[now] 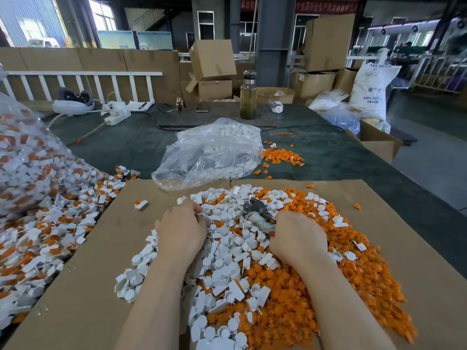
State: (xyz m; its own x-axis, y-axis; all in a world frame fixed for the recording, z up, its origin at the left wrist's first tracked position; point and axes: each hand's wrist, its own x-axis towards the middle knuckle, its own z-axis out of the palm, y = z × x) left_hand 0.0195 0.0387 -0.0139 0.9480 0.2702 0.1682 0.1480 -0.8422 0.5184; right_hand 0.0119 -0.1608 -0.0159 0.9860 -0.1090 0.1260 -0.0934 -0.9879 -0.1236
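Gripped tool (255, 210) pointing away-left (diagonal axis)

At my twelve o'clock a clear bag (209, 152) of white pieces slumps on the counter (113, 140), with a small orange heap (280, 156) just beside it at one. Farther off at twelve a bottle (248, 97) stands upright, with a phone (202, 107) lying near it toward eleven. A power strip (117, 114) sits at eleven, before a white railing (83, 82). At nine a full bag (22, 157) of orange-and-white pieces leans in. At two stand a white sack (371, 89) and a blue bag (342, 118). Boxes (213, 59) are stacked behind.
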